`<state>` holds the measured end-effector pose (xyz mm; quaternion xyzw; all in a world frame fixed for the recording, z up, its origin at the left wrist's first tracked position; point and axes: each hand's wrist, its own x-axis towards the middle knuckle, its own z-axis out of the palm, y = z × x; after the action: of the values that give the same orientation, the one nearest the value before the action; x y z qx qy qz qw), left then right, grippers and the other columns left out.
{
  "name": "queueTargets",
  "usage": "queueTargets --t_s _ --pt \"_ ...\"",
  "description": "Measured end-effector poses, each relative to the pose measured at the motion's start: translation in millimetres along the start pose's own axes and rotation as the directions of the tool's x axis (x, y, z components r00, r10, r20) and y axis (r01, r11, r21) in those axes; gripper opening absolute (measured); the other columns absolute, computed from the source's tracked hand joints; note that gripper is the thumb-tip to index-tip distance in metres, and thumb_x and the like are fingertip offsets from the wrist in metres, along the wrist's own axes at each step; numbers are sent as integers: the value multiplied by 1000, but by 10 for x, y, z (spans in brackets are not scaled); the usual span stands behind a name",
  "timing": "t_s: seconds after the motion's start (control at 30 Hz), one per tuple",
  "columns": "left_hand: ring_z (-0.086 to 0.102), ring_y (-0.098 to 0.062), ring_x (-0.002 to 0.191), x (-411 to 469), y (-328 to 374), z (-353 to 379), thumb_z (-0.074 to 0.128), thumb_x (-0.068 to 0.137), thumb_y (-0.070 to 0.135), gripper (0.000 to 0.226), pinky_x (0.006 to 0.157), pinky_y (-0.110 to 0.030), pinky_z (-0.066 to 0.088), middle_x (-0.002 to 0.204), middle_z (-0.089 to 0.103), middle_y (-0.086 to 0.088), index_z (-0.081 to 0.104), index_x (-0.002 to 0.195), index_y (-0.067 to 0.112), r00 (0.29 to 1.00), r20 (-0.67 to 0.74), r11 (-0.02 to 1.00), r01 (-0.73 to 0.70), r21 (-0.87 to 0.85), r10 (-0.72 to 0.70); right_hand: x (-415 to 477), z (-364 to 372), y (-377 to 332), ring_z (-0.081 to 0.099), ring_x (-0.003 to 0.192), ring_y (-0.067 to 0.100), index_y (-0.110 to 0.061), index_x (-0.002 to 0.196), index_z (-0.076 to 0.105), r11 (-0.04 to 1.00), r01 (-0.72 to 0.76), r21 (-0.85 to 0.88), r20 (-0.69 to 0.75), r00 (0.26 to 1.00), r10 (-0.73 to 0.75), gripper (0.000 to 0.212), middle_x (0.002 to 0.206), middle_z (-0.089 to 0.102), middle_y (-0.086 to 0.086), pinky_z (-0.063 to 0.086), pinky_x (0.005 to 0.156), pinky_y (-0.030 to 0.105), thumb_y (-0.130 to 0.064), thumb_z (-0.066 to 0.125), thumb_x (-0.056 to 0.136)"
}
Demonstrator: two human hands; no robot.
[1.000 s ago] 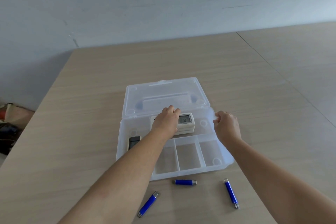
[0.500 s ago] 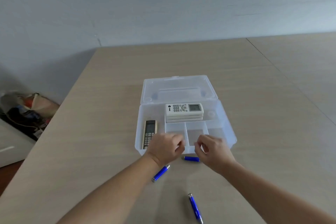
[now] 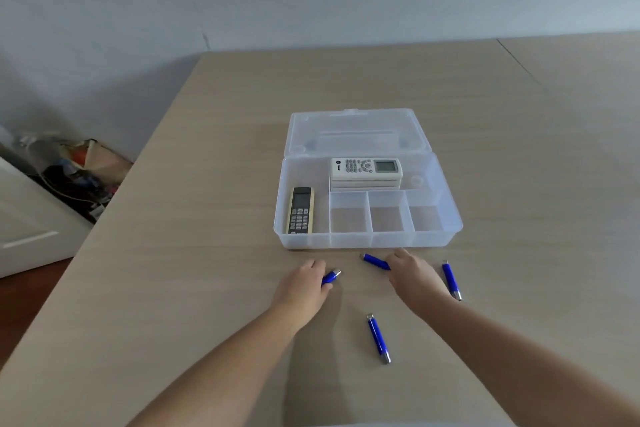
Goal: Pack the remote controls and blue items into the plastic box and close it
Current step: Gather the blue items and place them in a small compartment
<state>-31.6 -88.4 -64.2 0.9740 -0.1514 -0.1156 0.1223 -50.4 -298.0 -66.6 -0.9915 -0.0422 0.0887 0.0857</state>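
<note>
Left hand (image 3: 304,286) curls onto one blue item (image 3: 331,277), right hand (image 3: 414,276) onto another (image 3: 375,262); both likely bound for the open plastic box (image 3: 367,241) just beyond the knuckles.

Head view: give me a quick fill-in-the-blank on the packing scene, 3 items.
1. The plastic box has its lid ____.
2. The number of blue items on the table is ____.
3. The gold-and-black remote lies in the box's ____ compartment, beside the white remotes.

Missing words: open; four; left
</note>
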Motion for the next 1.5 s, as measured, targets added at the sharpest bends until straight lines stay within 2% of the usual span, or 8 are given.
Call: queueTargets --t_s 0.33,0.5,0.77,0.97,1.03,1.17,1.3,1.5 --pt "50 -20 64 177 648 -497 57 88 25 19 60 -33 42 73 59 -4 57 87 6 974 -226 927 -111 -359 29 -271 -594 291 48 67 2 -19 95 69 902 146 407 -298 954 -20 15 80 54 -11 37 60 12 -19 63 82" --pt "64 -20 70 435 1139 -758 60 87 20 16 66 -32 52 77 68 -2 56 101 13 974 -224 877 -74 -475 -39 -220 -1099 720 54 66 -10 -19 90 72 817 59 573 -251 962 107 13 74 60 -9 38 58 6 -12 69 79" --pt "49 -12 57 802 1464 -830 56 90 17 23 53 -23 37 67 56 4 47 111 16 988 -143 856 -31 -515 -50 83 -1391 1066 62 71 16 -14 86 71 699 -109 707 -133 950 284 8 83 70 6 41 52 12 -10 67 81" --pt "53 -14 61 968 1354 -752 53 93 16 17 60 -26 42 68 57 4 51 110 15 996 -87 839 -19 -544 -34 471 -1383 945 59 83 23 -6 103 69 968 -126 217 94 990 108 24 99 65 7 51 73 29 -4 51 88" --pt "52 -16 61 1012 1302 -720 54 92 16 18 61 -27 42 68 57 3 52 110 16 997 -75 840 -20 -542 -25 582 -1336 849 52 65 23 -3 80 63 996 -85 -15 202 976 86 17 79 55 8 50 67 30 3 47 85" --pt "51 -21 69 1081 1244 -697 55 91 17 20 67 -30 43 75 59 -2 54 112 16 999 -45 836 -25 -548 0 704 -1224 739 29 48 13 -12 55 27 962 46 -270 272 962 31 40 57 31 1 31 46 24 14 41 81" --pt "49 -16 64 1133 1221 -683 56 91 17 21 67 -26 42 74 57 1 55 112 15 999 -43 822 -31 -569 7 766 -1155 755 47 76 23 -9 73 52 881 163 -444 236 970 -60 22 75 55 5 42 89 30 8 43 85" --pt "49 -18 67 1159 1200 -657 56 92 18 22 63 -24 40 79 61 -5 55 113 16 999 -27 824 -35 -566 24 770 -1017 829 42 84 21 -16 72 47 765 269 -585 292 950 -111 23 60 36 -2 27 104 36 2 50 85"
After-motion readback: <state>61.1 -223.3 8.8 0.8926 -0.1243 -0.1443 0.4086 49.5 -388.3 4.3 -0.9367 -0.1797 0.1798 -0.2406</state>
